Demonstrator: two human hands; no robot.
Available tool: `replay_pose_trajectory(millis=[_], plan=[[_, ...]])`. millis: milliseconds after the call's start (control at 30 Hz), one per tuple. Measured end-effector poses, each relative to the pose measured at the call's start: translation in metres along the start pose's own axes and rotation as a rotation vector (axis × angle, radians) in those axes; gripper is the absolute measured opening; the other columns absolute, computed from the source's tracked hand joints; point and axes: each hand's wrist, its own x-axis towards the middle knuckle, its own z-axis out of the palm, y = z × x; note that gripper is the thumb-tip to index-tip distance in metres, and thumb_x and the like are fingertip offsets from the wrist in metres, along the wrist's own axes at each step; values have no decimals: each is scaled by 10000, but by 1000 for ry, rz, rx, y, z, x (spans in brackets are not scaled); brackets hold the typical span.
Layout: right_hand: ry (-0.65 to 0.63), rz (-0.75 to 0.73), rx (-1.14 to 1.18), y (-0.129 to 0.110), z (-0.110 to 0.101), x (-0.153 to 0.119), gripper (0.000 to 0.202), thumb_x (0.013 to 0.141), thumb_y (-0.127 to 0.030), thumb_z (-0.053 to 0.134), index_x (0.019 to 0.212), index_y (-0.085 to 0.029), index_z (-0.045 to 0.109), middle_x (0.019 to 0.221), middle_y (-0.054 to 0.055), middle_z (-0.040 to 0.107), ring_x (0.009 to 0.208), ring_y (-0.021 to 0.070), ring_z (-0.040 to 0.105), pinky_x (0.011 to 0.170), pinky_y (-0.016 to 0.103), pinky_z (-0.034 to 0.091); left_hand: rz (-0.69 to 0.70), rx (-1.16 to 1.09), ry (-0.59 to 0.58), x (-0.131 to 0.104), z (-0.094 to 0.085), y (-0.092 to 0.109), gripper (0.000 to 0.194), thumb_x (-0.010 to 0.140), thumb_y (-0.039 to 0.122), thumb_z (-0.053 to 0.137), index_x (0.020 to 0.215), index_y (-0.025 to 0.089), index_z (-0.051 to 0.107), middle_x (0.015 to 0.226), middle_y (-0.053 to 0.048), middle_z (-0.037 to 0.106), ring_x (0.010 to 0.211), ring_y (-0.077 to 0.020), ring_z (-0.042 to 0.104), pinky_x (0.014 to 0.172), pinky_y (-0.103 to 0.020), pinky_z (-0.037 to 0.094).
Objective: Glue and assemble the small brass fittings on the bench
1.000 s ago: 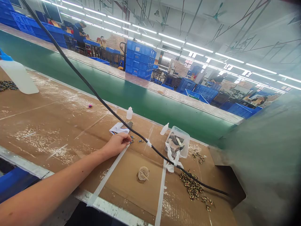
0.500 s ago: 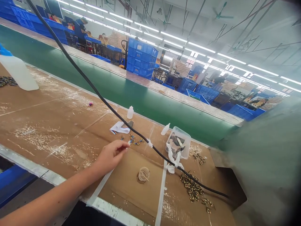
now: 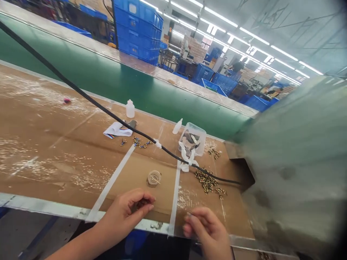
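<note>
My left hand [image 3: 130, 213] hovers over the front of the cardboard-covered table [image 3: 81, 159], its fingers curled and thumb near the fingertips; whatever lies between them is too small to make out. To its right, my right hand [image 3: 203, 227] is pinched at the table's front edge, its hold also unclear. Just beyond my left hand stands a small clear cup [image 3: 154, 178] with a thin stick in it. Small dark and yellow pieces [image 3: 206, 180] are heaped at the right. A few blue and yellow pieces [image 3: 141, 143] lie behind the cup, near a striped white cloth [image 3: 117, 130].
Two white bottles [image 3: 130, 109] [image 3: 178, 126] and a clear plastic box [image 3: 192, 139] with grey scraps stand toward the back. A black cable [image 3: 89, 97] crosses the view above the table. Beyond lies a green belt [image 3: 151, 101]; a large grey surface [image 3: 292, 173] fills the right side.
My left hand has moved back from the blue and yellow pieces to the table's front. My right hand has come into view. The view has shifted toward the right.
</note>
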Motion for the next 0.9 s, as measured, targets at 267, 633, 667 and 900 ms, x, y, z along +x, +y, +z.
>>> replay_pose_trajectory(millis=[267,633,667,900], plan=[[-485,112,288,-9,72,17,312,791,-422,711,952,-156,686,746,56,715,709,159,683,722,281,555,-58,-151,13,-4,0,-10,156,825,236,590,956,186,656,841,-57,727,770,-200,700,726,-285,573],[-391,-17,230,-6,77,15,183,830,-330,669,940,-186,642,838,48,711,762,170,673,750,296,552,-75,-220,45,1,0,-12,208,794,235,618,983,209,701,878,-56,726,783,-198,691,727,-284,582],[-386,-20,220,-6,77,15,174,834,-328,663,928,-184,638,820,46,707,756,170,671,742,293,549,-61,-211,66,1,0,-10,223,793,232,616,999,219,701,903,-56,722,782,-195,688,722,-281,581],[-430,-111,20,-15,75,16,124,852,-297,624,869,-175,616,791,56,709,732,182,672,677,271,528,106,89,79,0,-1,-6,223,819,244,596,959,327,749,954,-20,734,861,-196,680,789,-259,548]])
